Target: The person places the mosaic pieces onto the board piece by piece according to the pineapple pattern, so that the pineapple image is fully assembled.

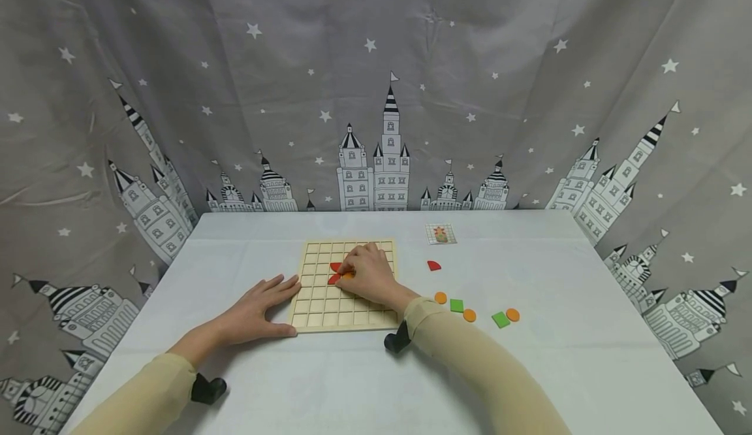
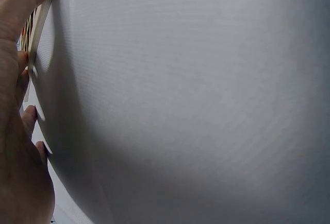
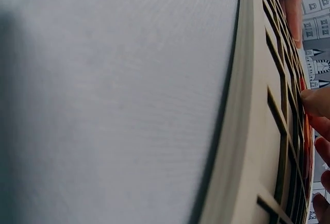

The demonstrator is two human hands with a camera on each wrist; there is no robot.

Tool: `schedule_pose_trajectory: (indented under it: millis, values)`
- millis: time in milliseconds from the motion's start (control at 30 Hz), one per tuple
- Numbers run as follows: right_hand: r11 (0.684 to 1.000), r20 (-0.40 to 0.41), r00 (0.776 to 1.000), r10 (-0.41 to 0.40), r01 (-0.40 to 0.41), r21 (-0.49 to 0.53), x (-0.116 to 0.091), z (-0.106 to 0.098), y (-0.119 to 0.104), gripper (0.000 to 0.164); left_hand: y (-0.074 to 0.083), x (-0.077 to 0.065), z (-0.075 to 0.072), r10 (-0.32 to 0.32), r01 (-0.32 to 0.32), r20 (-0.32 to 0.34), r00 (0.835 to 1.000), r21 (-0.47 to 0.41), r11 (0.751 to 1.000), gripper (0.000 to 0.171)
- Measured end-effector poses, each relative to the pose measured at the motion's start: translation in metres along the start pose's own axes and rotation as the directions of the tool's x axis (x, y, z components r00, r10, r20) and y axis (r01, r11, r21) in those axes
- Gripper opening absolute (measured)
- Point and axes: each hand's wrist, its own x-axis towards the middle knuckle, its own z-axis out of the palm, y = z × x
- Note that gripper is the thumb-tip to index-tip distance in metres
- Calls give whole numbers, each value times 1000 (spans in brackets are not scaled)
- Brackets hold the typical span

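Note:
A pale wooden grid board (image 1: 317,321) lies on the table. My left hand (image 1: 258,311) rests at its left edge, fingers stretched out and the thumb at the near corner. Over the middle of the board, my right hand (image 1: 371,274) has thumb and fingers curled about an orange disc (image 1: 348,275), which they partly hide. Red petal-shaped pieces (image 1: 334,279) sit in the cells just left of these fingertips. In the right wrist view the thumb (image 3: 315,102) comes down close against the red and orange pieces.
Right of the board lie a loose red quarter piece (image 1: 433,266), several orange discs (image 1: 440,298) and green squares (image 1: 501,319). A small picture card (image 1: 440,234) lies farther back on the white table (image 1: 329,383). Behind hangs a grey curtain (image 1: 282,128) with castles.

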Motion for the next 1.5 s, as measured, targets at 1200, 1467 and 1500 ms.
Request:
schedule_pose_trajectory:
  millis: [1200,1467,1500]
  values:
    - [975,56,987,149,-156,161,-86,-102,97,31,-2,1,5,-23,23,-3,1000,15,1000,103]
    - [960,79,974,211,-222,168,-122,-105,121,27,-4,3,6,-14,15,-13,1000,33,999,105]
    - [959,79,973,218,-229,165,-125,-105,123,27,-5,3,6,-18,18,-12,1000,35,999,105]
